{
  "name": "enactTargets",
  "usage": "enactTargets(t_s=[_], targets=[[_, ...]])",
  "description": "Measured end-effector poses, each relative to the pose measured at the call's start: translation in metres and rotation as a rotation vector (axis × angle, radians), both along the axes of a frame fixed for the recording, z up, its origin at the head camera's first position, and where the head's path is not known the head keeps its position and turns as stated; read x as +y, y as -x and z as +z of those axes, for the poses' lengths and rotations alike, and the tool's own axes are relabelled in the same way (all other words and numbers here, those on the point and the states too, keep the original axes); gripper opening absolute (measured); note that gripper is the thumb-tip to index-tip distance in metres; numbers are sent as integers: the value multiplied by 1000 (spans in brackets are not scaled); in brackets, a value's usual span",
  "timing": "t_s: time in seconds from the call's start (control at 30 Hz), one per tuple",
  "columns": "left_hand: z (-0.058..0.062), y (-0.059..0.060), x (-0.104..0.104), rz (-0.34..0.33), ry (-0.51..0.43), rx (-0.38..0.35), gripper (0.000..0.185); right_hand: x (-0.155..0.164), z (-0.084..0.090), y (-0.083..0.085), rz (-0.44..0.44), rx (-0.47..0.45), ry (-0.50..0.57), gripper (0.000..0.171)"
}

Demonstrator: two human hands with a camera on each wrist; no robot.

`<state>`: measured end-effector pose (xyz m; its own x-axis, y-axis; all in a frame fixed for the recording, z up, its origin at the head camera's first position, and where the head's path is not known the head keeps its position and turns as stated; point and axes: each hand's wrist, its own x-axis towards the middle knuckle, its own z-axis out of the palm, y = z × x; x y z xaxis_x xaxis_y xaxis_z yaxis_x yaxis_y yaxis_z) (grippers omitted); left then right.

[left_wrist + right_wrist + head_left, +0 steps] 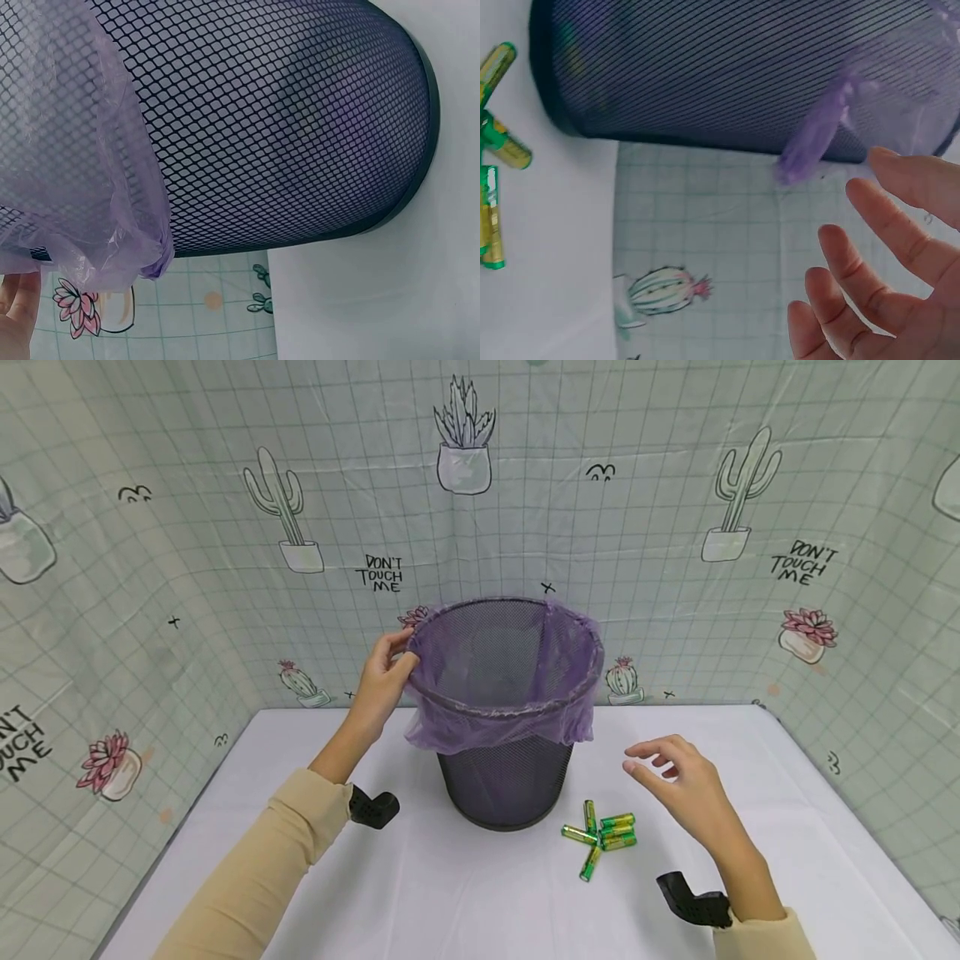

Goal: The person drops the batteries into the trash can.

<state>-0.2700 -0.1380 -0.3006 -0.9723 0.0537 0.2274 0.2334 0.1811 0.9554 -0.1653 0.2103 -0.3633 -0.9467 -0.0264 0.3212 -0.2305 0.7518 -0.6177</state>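
A black mesh wastebasket (504, 787) stands upright on the table, lined with a thin purple bin bag (480, 732) folded over its rim. My left hand (384, 681) grips the rim and bag on the left side, thumb near the inner edge, other fingers outside. In the left wrist view only part of that hand (18, 311) shows beside the bag. To the right of the basket my right hand (686, 785) hovers with spread, slightly bent fingers, holding nothing. Below and left of it lie several green and yellow batteries (618, 842) in a loose cluster.
The white tabletop (420, 893) meets a patterned cloth backdrop (510, 543) behind the basket and on both sides. Black wrist mounts (373, 808) sit on both forearms. The basket stands left of the batteries, close to them.
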Motion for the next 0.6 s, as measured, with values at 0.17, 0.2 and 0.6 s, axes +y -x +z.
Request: enactTargets(t_s=[0.17,0.2,0.6], targets=[[1,-1,1,2,3,0,50,10,-17,-2,-18,-51,4,28],[1,-1,1,3,4,-1,51,12,-20,-2,-19,-65,6,28],[-1,1,0,16,17,4,50,27,-64,1,-23,-249,2,27]])
